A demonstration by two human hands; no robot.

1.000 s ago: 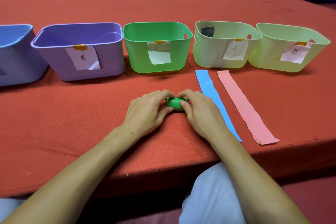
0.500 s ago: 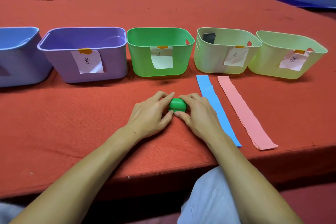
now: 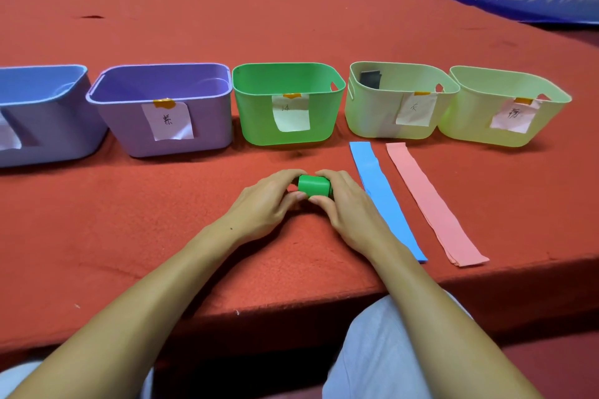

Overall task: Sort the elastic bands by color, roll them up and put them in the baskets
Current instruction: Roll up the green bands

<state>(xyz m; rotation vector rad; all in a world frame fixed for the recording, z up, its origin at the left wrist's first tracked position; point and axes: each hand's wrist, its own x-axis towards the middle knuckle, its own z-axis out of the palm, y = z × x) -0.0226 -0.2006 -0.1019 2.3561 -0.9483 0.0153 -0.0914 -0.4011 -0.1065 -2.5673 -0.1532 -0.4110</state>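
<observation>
A green elastic band [image 3: 313, 185], rolled into a tight roll, sits on the red table between my hands. My left hand [image 3: 264, 201] pinches its left end and my right hand [image 3: 346, 204] pinches its right end. Straight behind it stands the green basket [image 3: 288, 104], with a paper label on its front. A flat blue band [image 3: 382, 194] lies just right of my right hand, and a flat pink band [image 3: 431, 204] lies beside that one.
Baskets stand in a row along the table: blue [image 3: 42, 113], purple [image 3: 162, 107], green, a pale green one [image 3: 398, 100] holding a dark grey roll [image 3: 370, 78], and another pale green one [image 3: 502, 107]. The table's front edge [image 3: 291, 304] runs close to my knees.
The green roll has turned over between my fingers and looks tighter and squarer. My view has tilted up a little, so everything sits lower in frame.
</observation>
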